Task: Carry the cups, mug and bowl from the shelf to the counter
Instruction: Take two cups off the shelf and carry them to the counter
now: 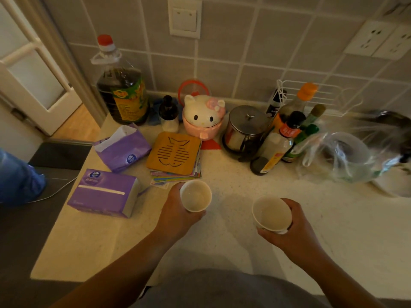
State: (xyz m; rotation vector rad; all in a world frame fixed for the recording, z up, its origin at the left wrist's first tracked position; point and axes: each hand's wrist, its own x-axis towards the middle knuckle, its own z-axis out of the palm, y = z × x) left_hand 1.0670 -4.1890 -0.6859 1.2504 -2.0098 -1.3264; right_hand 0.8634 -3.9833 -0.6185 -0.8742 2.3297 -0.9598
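Note:
I hold two white cups over the pale speckled counter point(233, 241). My left hand point(175, 212) is wrapped around the left cup point(195, 196), which stands upright and looks empty inside. My right hand point(291, 227) grips the right cup point(271, 213) from its right side; that cup tilts slightly toward me and is also empty. Whether either cup touches the counter I cannot tell. No mug, bowl or shelf is in view.
Two purple tissue packs point(104, 192) point(123, 147) lie at the left. A wooden trivet point(174, 153), a cat-shaped jar point(203, 116), a steel pot point(244, 127), an oil jug point(122, 85), sauce bottles point(287, 134) and a plastic bag point(342, 158) line the back.

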